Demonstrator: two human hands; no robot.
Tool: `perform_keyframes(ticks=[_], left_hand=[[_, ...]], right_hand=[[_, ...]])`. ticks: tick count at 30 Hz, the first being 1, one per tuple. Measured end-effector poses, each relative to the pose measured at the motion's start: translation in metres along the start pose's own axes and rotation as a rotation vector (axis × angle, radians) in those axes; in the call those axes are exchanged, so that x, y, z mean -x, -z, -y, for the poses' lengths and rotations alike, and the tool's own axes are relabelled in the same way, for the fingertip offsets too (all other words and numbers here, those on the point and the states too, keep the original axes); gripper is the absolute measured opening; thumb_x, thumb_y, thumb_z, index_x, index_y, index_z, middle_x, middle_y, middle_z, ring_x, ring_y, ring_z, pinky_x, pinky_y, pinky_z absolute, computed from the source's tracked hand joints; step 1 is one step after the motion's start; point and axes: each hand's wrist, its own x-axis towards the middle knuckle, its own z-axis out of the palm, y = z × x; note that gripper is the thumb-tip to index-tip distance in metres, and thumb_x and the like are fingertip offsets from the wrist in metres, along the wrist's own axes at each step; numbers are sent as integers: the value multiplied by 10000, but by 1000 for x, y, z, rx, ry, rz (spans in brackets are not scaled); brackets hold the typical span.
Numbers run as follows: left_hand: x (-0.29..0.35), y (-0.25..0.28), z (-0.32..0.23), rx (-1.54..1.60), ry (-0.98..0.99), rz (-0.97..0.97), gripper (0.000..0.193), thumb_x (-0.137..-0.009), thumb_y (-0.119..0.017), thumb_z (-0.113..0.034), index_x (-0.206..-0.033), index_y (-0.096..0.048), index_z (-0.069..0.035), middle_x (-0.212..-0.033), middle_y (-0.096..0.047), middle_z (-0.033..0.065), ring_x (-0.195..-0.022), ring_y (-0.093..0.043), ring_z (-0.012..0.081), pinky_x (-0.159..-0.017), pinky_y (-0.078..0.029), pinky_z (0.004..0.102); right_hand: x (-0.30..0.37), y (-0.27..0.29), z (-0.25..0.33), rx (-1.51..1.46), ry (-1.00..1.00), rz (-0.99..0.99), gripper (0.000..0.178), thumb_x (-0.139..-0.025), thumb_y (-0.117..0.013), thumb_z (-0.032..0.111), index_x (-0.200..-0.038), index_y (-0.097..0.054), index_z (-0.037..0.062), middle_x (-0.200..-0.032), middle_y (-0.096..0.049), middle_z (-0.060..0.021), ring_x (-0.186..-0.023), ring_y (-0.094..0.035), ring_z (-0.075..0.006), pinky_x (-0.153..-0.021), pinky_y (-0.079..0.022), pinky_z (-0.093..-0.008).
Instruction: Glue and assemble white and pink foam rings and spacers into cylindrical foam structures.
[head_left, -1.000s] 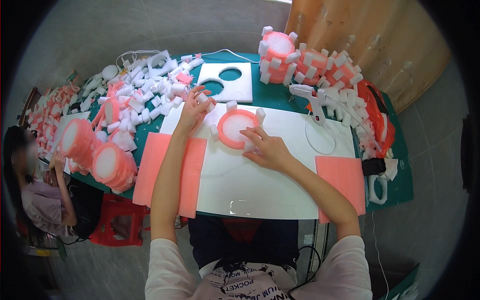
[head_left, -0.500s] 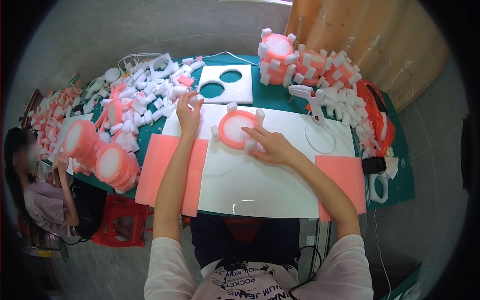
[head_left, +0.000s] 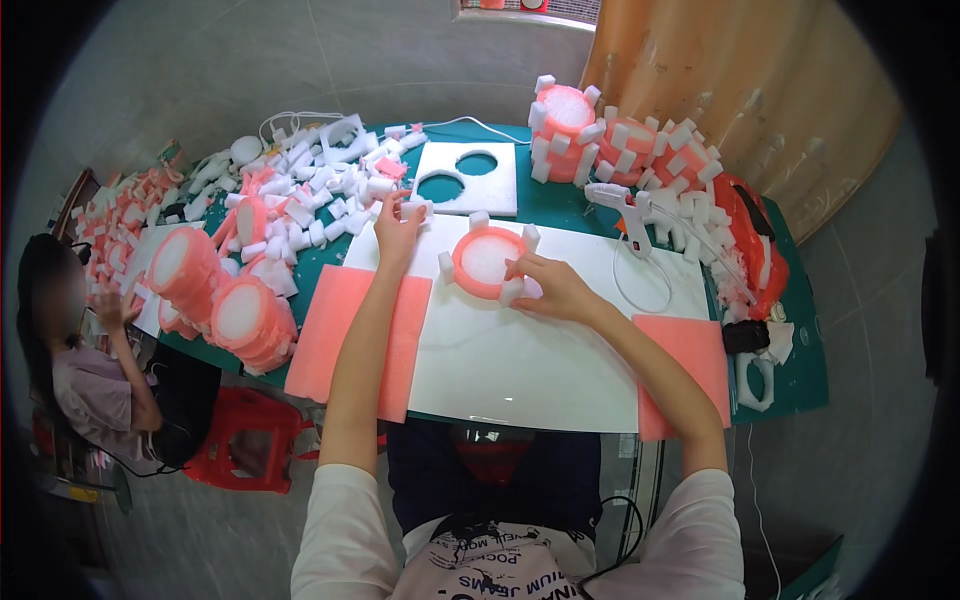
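A round foam piece [head_left: 487, 262], with a pink ring around a white disc, lies flat on the white board [head_left: 510, 370]. Small white foam blocks stand out from its rim. My right hand [head_left: 556, 290] pinches it at the lower right, fingers over the rim and the white block there. To its upper left, above the board's far edge, my left hand [head_left: 397, 238] has its fingers and thumb closed on a small white foam block [head_left: 418, 209]. A white foam sheet [head_left: 492, 200] with two round holes lies just beyond that hand.
Loose white and pink foam bits [head_left: 290, 190] are heaped at the left. Stacked round foam pieces [head_left: 240, 315] stand nearer. Pink sheets [head_left: 345, 335] flank the board. A white glue gun [head_left: 632, 215] and more foam pieces [head_left: 562, 130] sit back right. A co-worker [head_left: 95, 380] sits at left.
My left hand has come away from the foam heap with a white foam block. My right fingers have drawn back from the disc's middle to its rim. The view has shifted slightly.
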Motion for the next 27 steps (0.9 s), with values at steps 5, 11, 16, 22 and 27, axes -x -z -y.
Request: perform_keyframes(ticks=[5, 11, 16, 22, 27], left_hand=[[-2, 6, 12, 22, -72, 7, 349, -713, -682, -62, -1034, -546, -52, -837, -602, 76, -757, -571, 137, -661, -454, 248], [-7, 3, 12, 5, 21, 22, 343, -738, -676, -98, -1053, -549, -49, -884, -591, 56, -802, -556, 114, -678, -439, 229], [-6, 6, 10, 111, 67, -24, 327, -696, -711, -160, -983, -591, -57, -811, -599, 64, -716, -558, 136, -629, -448, 261], [1, 2, -4, -41, -77, 56, 306, -686, -707, -169, -952, -599, -64, -775, -601, 82, -704, -574, 159, -635, -451, 263], [0, 4, 3, -198, -60, 140, 339, -676, -684, -131, -979, -587, -14, -813, -620, 86, -706, -584, 200, -681, -464, 302]], right_hand=[[7, -3, 18, 5, -58, -35, 364, -694, -668, 199, -1010, -512, 109, -1060, -545, -32, -819, -587, -249, -670, -476, -349], [3, 4, 19, 181, 204, -177, 305, -680, -684, 148, -944, -544, 91, -1071, -545, -30, -669, -591, -171, -550, -476, -259], [-20, 21, 33, 167, 226, -345, 289, -676, -672, 114, -930, -536, 104, -1058, -545, -36, -793, -599, -225, -603, -491, -296], [-63, 29, 45, 190, 305, -489, 300, -675, -672, 61, -943, -538, 85, -1046, -544, -53, -797, -595, -233, -625, -495, -292], [-131, 9, 66, -77, 358, -504, 317, -676, -674, 43, -966, -546, 57, -1021, -553, -62, -826, -580, -181, -607, -470, -261]])
